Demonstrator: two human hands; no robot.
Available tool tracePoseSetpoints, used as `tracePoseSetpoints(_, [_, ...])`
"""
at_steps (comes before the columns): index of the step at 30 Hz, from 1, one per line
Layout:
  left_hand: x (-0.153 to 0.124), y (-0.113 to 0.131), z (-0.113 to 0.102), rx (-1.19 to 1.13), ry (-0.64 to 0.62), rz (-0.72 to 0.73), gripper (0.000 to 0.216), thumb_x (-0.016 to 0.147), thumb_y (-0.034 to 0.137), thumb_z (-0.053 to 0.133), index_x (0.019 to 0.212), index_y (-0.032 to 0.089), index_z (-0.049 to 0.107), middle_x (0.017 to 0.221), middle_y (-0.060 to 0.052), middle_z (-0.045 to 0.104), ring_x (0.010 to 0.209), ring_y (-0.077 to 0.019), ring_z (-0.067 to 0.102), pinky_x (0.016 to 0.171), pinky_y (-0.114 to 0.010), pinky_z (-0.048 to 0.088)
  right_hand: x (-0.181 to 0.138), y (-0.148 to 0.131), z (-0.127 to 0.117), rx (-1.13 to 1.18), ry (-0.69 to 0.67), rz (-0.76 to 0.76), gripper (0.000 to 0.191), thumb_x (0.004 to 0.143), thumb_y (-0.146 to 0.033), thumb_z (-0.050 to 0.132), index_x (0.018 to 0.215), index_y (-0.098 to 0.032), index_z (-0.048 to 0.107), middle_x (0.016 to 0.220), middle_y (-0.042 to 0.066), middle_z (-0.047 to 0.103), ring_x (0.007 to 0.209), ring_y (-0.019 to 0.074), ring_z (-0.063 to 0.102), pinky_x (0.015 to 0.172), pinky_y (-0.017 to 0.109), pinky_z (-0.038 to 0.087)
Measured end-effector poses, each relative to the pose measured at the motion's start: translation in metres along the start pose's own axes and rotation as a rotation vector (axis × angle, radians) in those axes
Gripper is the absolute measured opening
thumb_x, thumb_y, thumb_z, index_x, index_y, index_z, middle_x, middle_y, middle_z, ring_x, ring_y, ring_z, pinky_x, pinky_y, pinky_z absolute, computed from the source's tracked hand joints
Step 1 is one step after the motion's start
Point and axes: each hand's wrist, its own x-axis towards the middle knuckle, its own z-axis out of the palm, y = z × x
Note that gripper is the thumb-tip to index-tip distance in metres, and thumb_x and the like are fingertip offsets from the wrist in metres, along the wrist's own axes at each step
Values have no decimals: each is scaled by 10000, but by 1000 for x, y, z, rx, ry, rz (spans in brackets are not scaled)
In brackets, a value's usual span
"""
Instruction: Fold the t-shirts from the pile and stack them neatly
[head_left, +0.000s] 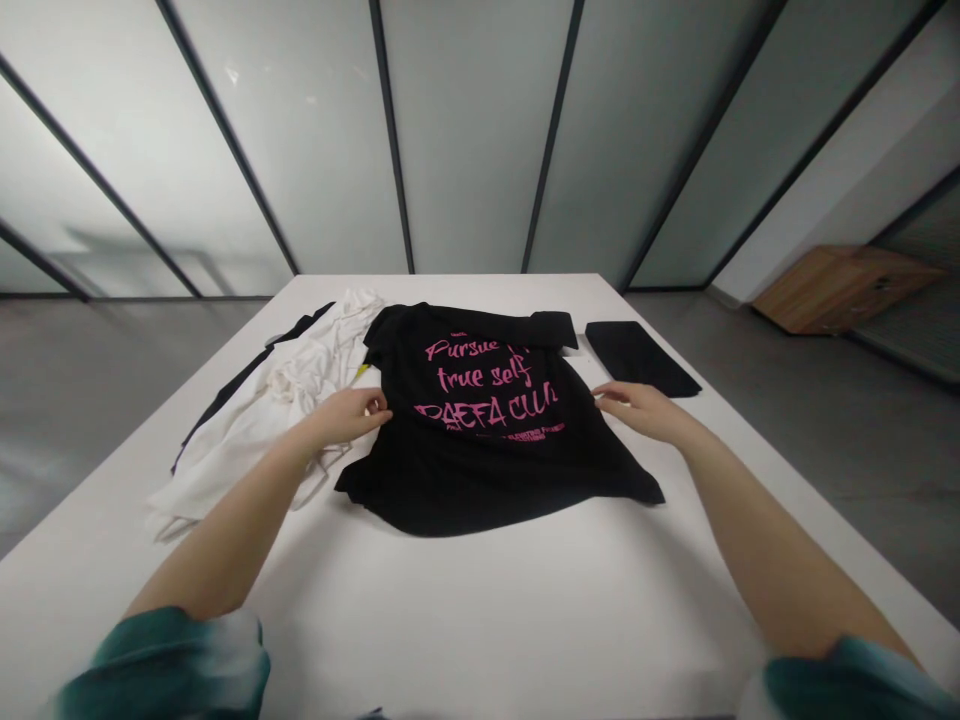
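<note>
A black T-shirt [480, 470] with pink lettering lies spread on the white table, its hem towards me and its upper part folded over at the far side. At the shirt's left edge, my left hand [351, 414] pinches the cloth between thumb and fingers. My right hand [639, 406] grips the opposite edge in the same way, with its fingertips closed at the fabric. Just left of the shirt is a crumpled white garment [270, 410]. A small yellow bit [361, 371] shows between the two garments.
The white table [480, 620] reaches back towards frosted glass panels [472, 130]. A folded black cloth [641, 357] rests at its right side. Dark fabric [225, 395] sticks out beyond the white garment. A wooden cabinet [832, 288] stands on the floor at right.
</note>
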Motion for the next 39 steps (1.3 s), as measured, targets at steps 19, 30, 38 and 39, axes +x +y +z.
tracePoseSetpoints(19, [80, -3, 73, 323, 85, -64, 806, 929, 670, 295, 1563, 173, 265, 1636, -140, 183, 1497, -358, 177, 1167, -507, 237, 39, -17, 80, -574, 45, 177, 739, 973, -595, 246, 1490, -96, 418, 1529, 224, 396, 1385, 365, 385, 1133, 513, 230])
tracePoseSetpoints(30, [124, 5, 30, 323, 211, -32, 601, 912, 586, 399, 1295, 158, 577, 1247, -152, 635, 1146, -302, 592, 953, -390, 450, 99, -16, 28, -588, 272, -163, 463, 913, -326, 453, 1324, -173, 600, 1353, 148, 600, 1234, 331, 508, 1018, 461, 372])
tracePoseSetpoints(38, [150, 4, 62, 268, 478, -101, 451, 923, 485, 427, 1196, 197, 641, 1228, -130, 603, 1140, -324, 513, 922, -454, 434, 191, -22, 41, -511, 129, -189, 338, 854, -313, 548, 1096, -184, 746, 1161, 158, 666, 1135, 332, 564, 987, 430, 413])
tracePoseSetpoints(39, [149, 2, 63, 249, 484, -101, 436, 921, 474, 433, 1193, 207, 643, 1223, -124, 605, 1136, -319, 513, 925, -452, 430, 205, -23, 36, -438, 141, -130, 323, 864, -330, 532, 1021, -170, 764, 1088, 154, 689, 1087, 320, 592, 955, 408, 440])
